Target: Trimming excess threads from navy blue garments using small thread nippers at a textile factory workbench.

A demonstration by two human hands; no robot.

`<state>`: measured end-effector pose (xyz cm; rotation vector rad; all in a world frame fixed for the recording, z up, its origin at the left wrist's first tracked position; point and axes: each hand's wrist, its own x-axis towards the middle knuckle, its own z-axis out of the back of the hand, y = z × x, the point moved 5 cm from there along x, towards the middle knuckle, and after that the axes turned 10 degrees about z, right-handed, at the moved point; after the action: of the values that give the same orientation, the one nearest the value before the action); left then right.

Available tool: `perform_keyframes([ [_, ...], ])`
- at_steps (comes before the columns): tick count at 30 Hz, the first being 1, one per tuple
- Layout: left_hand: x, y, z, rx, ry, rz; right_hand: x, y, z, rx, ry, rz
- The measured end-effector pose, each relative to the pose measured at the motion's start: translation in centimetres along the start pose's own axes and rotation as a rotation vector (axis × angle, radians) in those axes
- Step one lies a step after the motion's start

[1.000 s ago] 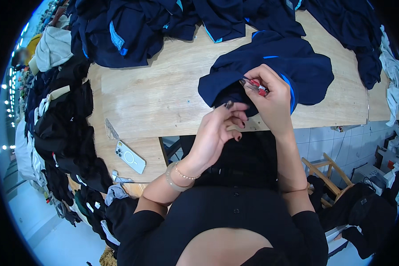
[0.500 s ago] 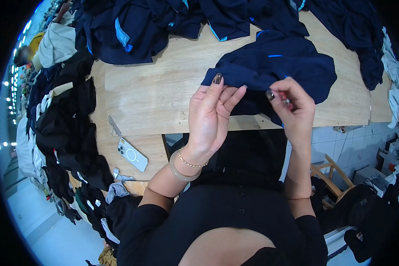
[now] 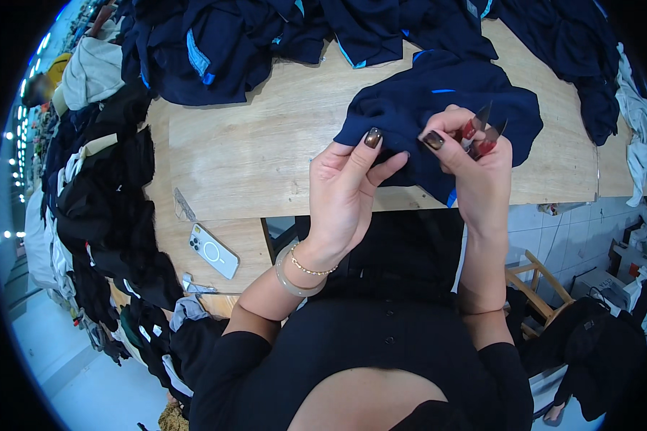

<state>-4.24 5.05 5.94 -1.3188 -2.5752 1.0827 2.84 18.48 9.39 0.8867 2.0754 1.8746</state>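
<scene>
A navy blue garment (image 3: 482,93) with bright blue trim lies bunched at the table's near edge. My left hand (image 3: 349,187) is closed on its left end, the cloth pinched between thumb and fingers. At the garment's front part, my right hand (image 3: 474,165) is closed around a pair of red-handled thread snips (image 3: 485,146), tucked in the palm with the dark blades pointing up and to the right. The right thumb and forefinger meet at the cloth, but whether they pinch it I cannot tell.
The wooden table (image 3: 244,151) carries piled navy garments (image 3: 216,50) along its far side. Nearer, at left, lie a phone (image 3: 214,250) and a clear ruler-like piece (image 3: 185,205). Black clothes (image 3: 108,201) heap up at left. A wooden stool frame (image 3: 535,287) stands at lower right.
My left hand has shifted slightly right with the cloth. My right hand has turned, so the snips' blades now show, and its fingertips are closer to the left hand.
</scene>
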Motion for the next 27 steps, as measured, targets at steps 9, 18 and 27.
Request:
perform_keyframes([
  [9,-0.1,-0.4,-0.3,-0.094,0.077,-0.033,-1.3,-1.1,2.2,0.210,-0.090,-0.048],
  [18,0.0,0.0,-0.9,-0.115,0.003,-0.019,-4.2,0.9,-1.4,0.108,-0.036,-0.084],
  [27,0.0,-0.1,-1.3,-0.060,-0.016,0.015,-4.6,0.8,-2.7,0.028,0.077,-0.128],
])
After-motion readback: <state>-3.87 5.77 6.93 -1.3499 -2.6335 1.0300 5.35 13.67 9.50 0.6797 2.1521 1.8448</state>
